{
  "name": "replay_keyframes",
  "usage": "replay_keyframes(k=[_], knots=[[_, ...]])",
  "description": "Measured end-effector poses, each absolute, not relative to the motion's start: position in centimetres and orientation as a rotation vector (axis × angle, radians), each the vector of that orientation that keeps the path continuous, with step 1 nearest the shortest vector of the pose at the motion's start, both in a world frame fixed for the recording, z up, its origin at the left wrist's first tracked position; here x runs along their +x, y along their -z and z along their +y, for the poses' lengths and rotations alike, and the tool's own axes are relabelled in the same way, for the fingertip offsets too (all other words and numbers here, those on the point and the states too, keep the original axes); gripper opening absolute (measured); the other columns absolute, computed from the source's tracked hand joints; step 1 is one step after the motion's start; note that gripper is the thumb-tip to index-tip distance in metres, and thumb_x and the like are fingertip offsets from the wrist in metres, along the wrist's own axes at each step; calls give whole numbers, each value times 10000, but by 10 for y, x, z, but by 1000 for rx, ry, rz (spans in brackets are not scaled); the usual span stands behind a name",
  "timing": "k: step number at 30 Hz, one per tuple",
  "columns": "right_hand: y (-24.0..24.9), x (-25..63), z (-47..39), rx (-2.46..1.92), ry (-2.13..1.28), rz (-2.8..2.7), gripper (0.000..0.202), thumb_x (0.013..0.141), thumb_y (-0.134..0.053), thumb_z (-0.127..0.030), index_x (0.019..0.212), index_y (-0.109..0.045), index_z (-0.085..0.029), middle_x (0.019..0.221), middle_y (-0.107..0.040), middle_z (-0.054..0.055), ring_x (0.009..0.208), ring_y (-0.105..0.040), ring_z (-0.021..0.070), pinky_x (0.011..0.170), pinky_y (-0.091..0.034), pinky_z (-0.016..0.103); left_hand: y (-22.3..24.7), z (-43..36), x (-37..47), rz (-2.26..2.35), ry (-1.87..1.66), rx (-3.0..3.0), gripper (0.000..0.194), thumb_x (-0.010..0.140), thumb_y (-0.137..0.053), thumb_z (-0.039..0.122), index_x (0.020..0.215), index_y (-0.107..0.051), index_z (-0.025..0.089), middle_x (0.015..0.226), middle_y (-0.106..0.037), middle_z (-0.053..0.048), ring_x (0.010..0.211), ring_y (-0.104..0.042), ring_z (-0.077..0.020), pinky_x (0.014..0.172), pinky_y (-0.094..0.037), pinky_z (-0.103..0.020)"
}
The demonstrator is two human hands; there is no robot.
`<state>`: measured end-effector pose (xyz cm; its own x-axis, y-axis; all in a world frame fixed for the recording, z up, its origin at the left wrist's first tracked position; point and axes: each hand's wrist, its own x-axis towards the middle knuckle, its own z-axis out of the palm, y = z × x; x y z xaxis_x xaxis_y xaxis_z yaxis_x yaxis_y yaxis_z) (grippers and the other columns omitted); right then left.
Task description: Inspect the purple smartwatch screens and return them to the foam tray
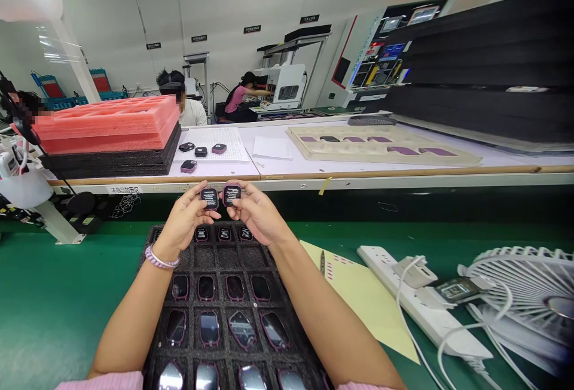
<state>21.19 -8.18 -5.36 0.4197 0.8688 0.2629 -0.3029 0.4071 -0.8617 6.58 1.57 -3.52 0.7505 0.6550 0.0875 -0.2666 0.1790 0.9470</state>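
Two small square watch faces with lit screens of white text are held up side by side above a black foam tray (224, 306). My left hand (186, 216) grips the left watch face (209, 199) between thumb and fingers. Pinched in my right hand (256, 210) is the right watch face (231, 195). The tray's top row holds several lit watch faces, the row below shows bare compartments, and lower rows hold dark, glossy watch faces (207, 288).
A shelf (278, 171) crosses ahead, bearing pink foam (107, 124), loose watch faces on paper and a beige tray (314, 152). To the right lie yellow paper (363, 300), a power strip (430, 312) and a white fan (533, 282). Two people sit beyond the shelf.
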Motion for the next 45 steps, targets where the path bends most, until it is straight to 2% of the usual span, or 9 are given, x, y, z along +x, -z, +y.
replay_keyframes(k=[8, 14, 25, 29, 34, 45], knots=[[51, 210, -84, -829, -852, -843, 454, 704, -794, -276, 1107, -607, -188, 895, -650, 17, 573, -545, 107, 539, -380, 229, 37, 15, 67, 292, -778, 1324, 571, 737, -712, 223, 1284, -566, 152, 1018, -694, -57, 669, -727, -151, 662, -617, -239], [52, 211, -83, -826, -824, -870, 435, 726, -815, -299, 1100, -616, -199, 910, -631, 13, 563, -531, 101, 523, -370, 234, 38, 14, 67, 275, -795, 1380, 539, 725, -734, 258, 1233, -584, 155, 1008, -700, -53, 661, -723, -146, 661, -628, -240], [51, 208, -86, -869, -787, -921, 463, 707, -762, -252, 1136, -595, -202, 872, -608, 2, 591, -517, 113, 561, -382, 255, 35, 12, 66, 297, -828, 1412, 504, 726, -752, 299, 1188, -604, 160, 970, -688, -46, 636, -707, -138, 627, -613, -229], [50, 208, -87, -870, -790, -925, 476, 698, -748, -246, 1144, -589, -199, 861, -606, -3, 589, -519, 114, 565, -378, 255, 35, 12, 65, 284, -814, 1386, 506, 704, -730, 274, 1180, -604, 158, 952, -686, -36, 640, -712, -143, 639, -616, -234], [49, 208, -88, -875, -773, -948, 479, 682, -701, -216, 1148, -591, -194, 878, -610, 5, 597, -525, 118, 559, -378, 258, 34, 12, 65, 290, -812, 1395, 518, 681, -696, 232, 1185, -598, 163, 1072, -686, -66, 664, -716, -139, 670, -627, -250], [49, 209, -88, -862, -797, -929, 505, 656, -695, -194, 1151, -600, -205, 865, -608, 3, 616, -524, 131, 567, -390, 264, 37, 13, 67, 251, -800, 1415, 598, 670, -701, 177, 1256, -581, 165, 1164, -673, -90, 729, -736, -144, 743, -642, -247]])
